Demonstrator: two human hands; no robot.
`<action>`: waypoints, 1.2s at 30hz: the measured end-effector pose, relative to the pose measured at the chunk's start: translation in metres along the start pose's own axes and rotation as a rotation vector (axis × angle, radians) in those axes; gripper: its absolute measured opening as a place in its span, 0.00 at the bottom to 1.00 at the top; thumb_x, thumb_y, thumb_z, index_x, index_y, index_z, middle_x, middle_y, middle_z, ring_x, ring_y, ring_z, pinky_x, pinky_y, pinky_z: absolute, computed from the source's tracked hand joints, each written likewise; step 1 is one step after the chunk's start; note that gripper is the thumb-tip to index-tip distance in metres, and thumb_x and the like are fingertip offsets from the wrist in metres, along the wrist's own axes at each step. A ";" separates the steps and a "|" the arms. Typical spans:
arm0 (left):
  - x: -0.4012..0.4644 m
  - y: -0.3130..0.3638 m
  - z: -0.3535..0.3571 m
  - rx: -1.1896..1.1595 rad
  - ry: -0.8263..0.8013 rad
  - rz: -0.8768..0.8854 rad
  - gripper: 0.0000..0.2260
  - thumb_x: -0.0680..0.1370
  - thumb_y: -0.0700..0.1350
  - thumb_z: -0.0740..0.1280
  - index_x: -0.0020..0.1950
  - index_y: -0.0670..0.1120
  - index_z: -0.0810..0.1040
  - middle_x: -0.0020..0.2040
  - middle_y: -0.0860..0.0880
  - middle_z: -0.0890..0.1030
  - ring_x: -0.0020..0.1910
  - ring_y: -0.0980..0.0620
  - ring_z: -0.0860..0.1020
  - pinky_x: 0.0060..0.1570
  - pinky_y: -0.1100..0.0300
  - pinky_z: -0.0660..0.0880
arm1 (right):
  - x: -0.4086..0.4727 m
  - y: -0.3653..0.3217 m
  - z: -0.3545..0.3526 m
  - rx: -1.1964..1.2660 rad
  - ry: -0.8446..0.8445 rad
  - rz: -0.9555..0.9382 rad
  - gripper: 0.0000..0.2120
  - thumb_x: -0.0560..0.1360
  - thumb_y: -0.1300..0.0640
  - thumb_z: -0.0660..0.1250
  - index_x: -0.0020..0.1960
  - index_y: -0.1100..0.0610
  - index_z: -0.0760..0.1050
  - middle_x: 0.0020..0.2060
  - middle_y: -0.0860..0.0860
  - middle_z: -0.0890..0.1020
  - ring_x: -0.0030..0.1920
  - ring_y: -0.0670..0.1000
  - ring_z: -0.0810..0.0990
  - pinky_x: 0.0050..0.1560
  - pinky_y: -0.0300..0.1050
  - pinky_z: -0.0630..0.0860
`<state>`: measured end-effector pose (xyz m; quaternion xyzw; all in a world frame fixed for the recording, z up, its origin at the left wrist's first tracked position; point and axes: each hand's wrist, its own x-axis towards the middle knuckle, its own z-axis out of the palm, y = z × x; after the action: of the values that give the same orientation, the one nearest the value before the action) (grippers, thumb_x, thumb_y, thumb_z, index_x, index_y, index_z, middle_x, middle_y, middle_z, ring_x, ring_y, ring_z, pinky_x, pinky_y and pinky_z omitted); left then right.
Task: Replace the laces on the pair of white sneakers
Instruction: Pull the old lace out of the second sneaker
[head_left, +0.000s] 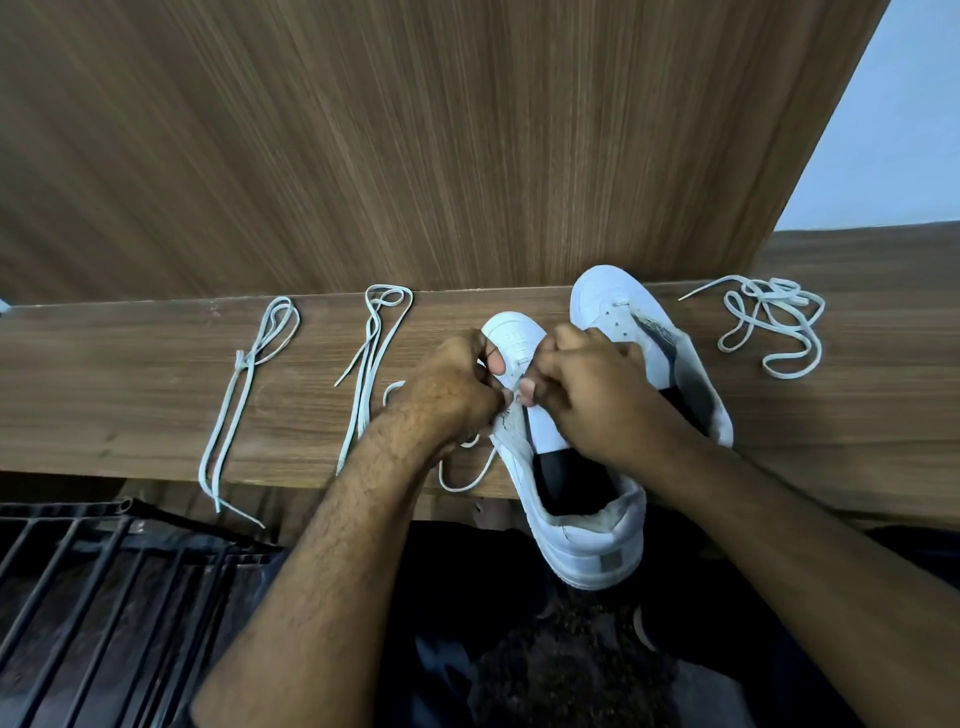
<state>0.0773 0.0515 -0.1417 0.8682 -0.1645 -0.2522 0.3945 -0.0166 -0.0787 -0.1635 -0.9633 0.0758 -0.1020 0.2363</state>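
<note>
Working at the throat of the near sneaker (566, 499), left hand (457, 395) and right hand (587, 395) both curled, fingertips meeting over the eyelets. Pinching something small there, likely a lace end, though too hidden between the fingers to say for sure. Heel hanging off the tabletop (130, 374) edge toward the body, toe pointing away, probably to bring the eyelets close under the hands. Trailing out below the left wrist, a loop of lace (462, 480), so apparently mid-threading or mid-removal; cannot tell which. Just beyond the right hand, touching the first shoe's side, the second sneaker (623, 306), one lace bar across its lowest eyelets, otherwise open. Well left of the left hand, two laces laid out straight and apart: far-left lace (244, 374) and middle lace (371, 358), seemingly kept tidy for ready picking. Well right of the right hand, a tangled lace (769, 322), looking set aside.
</note>
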 end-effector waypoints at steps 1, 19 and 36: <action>0.001 -0.001 0.000 0.011 0.000 0.003 0.10 0.75 0.33 0.69 0.46 0.47 0.72 0.33 0.45 0.79 0.28 0.47 0.76 0.36 0.47 0.78 | 0.001 0.002 -0.001 0.189 0.022 0.017 0.11 0.81 0.50 0.62 0.40 0.48 0.76 0.49 0.44 0.77 0.56 0.48 0.75 0.59 0.50 0.64; 0.001 0.001 -0.001 0.051 -0.028 -0.062 0.05 0.75 0.32 0.67 0.46 0.41 0.79 0.43 0.38 0.84 0.37 0.42 0.83 0.42 0.36 0.82 | 0.000 -0.011 -0.010 0.770 0.089 0.066 0.10 0.82 0.54 0.63 0.47 0.58 0.79 0.48 0.50 0.80 0.50 0.48 0.79 0.53 0.47 0.75; 0.002 -0.002 -0.001 0.089 -0.063 -0.055 0.04 0.79 0.38 0.67 0.47 0.39 0.79 0.36 0.36 0.83 0.33 0.43 0.80 0.38 0.49 0.78 | 0.002 -0.005 0.001 0.301 -0.030 0.092 0.09 0.81 0.51 0.63 0.48 0.51 0.81 0.48 0.44 0.79 0.55 0.53 0.75 0.61 0.57 0.71</action>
<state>0.0794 0.0528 -0.1437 0.8807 -0.1641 -0.2824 0.3431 -0.0141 -0.0743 -0.1613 -0.9140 0.1003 -0.0867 0.3835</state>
